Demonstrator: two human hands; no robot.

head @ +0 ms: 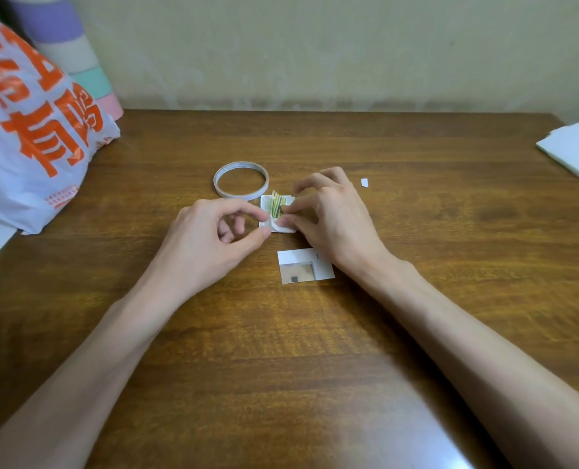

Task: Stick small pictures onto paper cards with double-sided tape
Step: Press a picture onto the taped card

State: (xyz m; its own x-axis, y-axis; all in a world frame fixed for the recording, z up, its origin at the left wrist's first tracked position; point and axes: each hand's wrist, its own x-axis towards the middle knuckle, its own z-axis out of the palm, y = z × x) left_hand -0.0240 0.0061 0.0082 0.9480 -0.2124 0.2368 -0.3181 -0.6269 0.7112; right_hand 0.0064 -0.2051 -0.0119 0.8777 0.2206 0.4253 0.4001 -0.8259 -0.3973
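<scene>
While both bare forearms reach in from the bottom corners, the two hands meet just above the middle of the frame over a small white paper card with a green-and-yellow striped picture (275,207) lying flat on the brown wood-grain table (281,350). At the card's left edge the left hand (210,236) has thumb and forefinger drawn close together in a narrow pinch beside a curled white strip; whether it grips the strip cannot be told. From the right side the right hand (335,218) presses its fingertips (286,211) onto the picture, and its fingers hide the card's right half. Just above and left of the card, nearly touching it, lies a thin white ring of double-sided tape (241,180). Just below the hands sits a second white card bearing a small brownish picture (305,265), its upper right corner covered by the right wrist. A tiny white paper scrap (364,182) lies right of the right hand. A white plastic bag with orange lettering (27,130) fills the upper left, a pastel striped roll (78,55) behind it. White folded paper (572,150) rests at the right edge.
</scene>
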